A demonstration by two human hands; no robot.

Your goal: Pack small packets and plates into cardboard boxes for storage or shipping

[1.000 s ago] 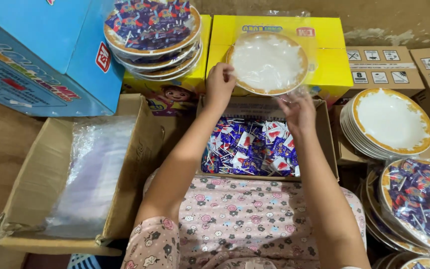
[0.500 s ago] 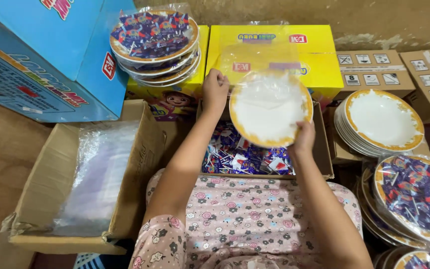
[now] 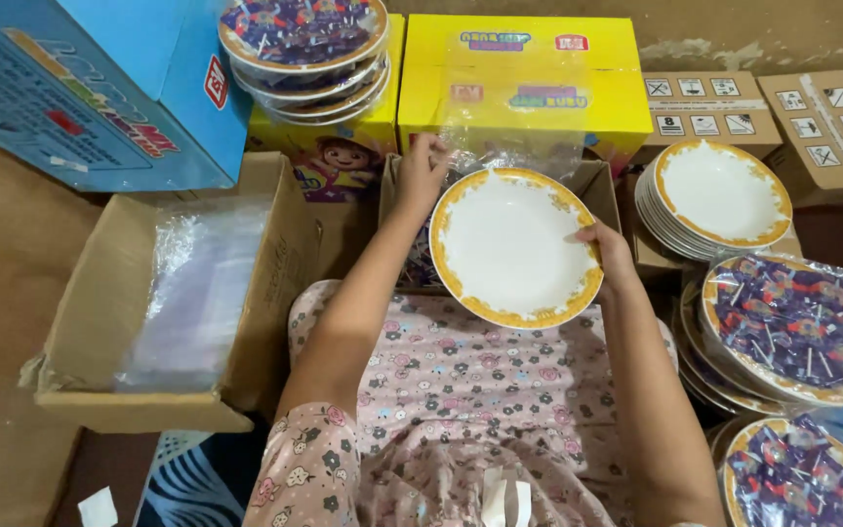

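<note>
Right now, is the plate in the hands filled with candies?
No, the plate held by the right hand is white and bare inside its yellow rim.

A brown floor (image 3: 2,322) is showing at left, and a rough tan wall (image 3: 763,34) (paint patchy) is running behind.
</note>
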